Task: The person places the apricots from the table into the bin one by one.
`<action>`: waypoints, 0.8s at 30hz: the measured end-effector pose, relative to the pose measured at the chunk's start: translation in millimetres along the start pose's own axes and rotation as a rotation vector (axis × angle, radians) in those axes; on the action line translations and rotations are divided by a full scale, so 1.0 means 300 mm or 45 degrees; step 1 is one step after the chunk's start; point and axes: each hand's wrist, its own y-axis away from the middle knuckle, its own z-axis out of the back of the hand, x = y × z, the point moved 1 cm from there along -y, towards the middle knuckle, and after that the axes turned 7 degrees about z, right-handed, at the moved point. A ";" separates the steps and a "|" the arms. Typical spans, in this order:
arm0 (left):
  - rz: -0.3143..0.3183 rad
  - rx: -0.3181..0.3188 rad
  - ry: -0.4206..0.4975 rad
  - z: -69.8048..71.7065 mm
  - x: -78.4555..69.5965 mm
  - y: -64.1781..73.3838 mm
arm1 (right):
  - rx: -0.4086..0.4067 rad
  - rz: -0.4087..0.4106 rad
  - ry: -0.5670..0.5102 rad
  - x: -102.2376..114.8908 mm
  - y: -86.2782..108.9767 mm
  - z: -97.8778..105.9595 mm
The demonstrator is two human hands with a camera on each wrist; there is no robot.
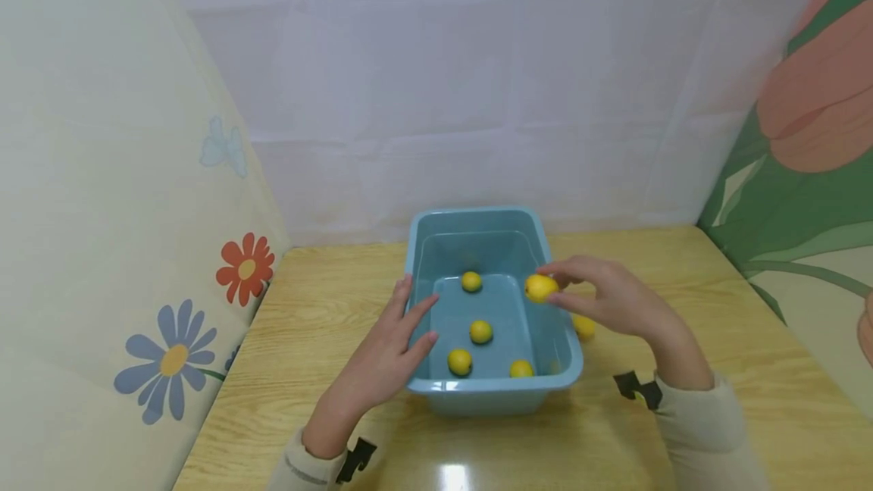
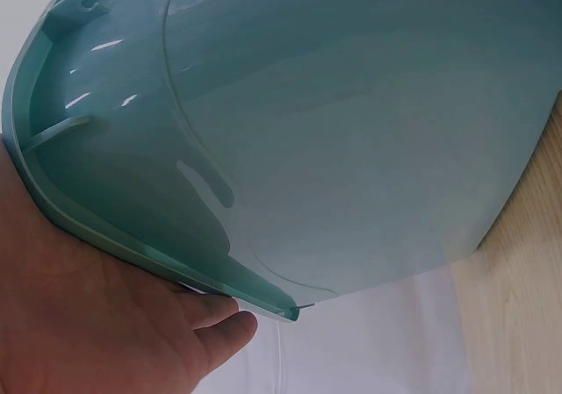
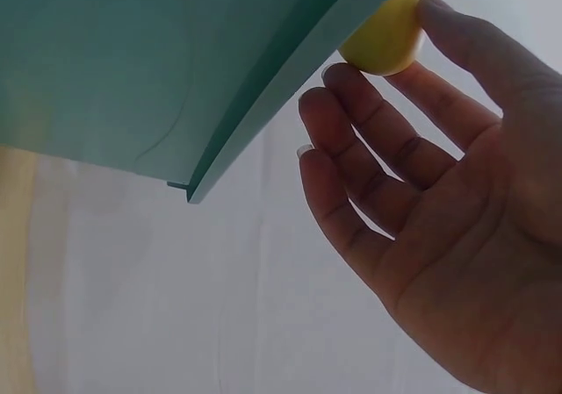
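My right hand [image 1: 624,298] pinches a small yellow lemon [image 1: 541,289] between thumb and fingers, over the right rim of a blue plastic basin [image 1: 491,394]. In the right wrist view the lemon [image 3: 386,34] shows partly behind the basin's edge, the other fingers spread below it. My left hand [image 1: 382,354] lies along the basin's left rim, fingers loosely extended over it. From the left wrist, that hand [image 2: 105,315] is seen right at the rim. Inside the basin, several lemons lie apart on the floor, one [image 1: 480,332] near the middle and another [image 1: 471,282] farther back.
Another lemon [image 1: 583,326] sits on the wooden table [image 1: 327,309] just outside the basin's right side, partly hidden. A white cloth [image 1: 436,97] hangs behind the table. Printed panels with flowers stand at the left [image 1: 102,211] and right [image 1: 818,173].
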 end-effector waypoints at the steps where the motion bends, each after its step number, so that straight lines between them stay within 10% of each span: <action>1: 0.001 0.001 0.000 0.000 0.000 0.001 | 0.001 0.007 0.000 0.001 -0.001 -0.001; 24: -0.005 -0.016 0.022 0.001 -0.007 0.002 | 0.001 -0.046 0.030 -0.007 0.010 0.025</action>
